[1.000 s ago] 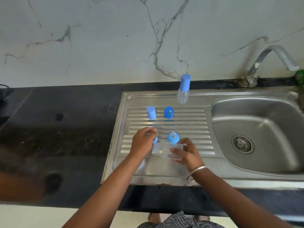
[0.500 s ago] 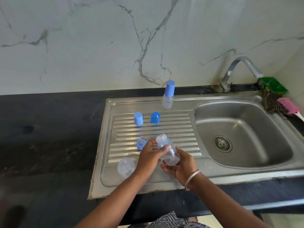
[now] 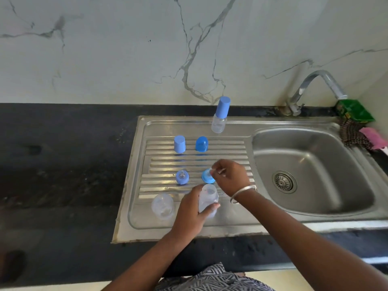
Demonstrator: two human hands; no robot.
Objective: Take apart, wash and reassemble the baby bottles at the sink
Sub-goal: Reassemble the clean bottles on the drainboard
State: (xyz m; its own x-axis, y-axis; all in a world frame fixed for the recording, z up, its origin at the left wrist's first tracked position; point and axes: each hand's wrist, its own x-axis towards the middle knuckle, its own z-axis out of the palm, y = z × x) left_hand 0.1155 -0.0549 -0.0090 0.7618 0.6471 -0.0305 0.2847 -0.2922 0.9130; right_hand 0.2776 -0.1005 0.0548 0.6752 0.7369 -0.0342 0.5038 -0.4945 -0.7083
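Bottle body is in your left hand, fingers wrapped round it just above the drainboard, so it stays put while the other hand works. Your right hand is pinching the clear teat at the blue collar, which looks like you're setting it down next to the other collar. Parts are laid out in rows: two caps behind, a second bare bottle lying on the left. One capped bottle stands at the back, probably next up.
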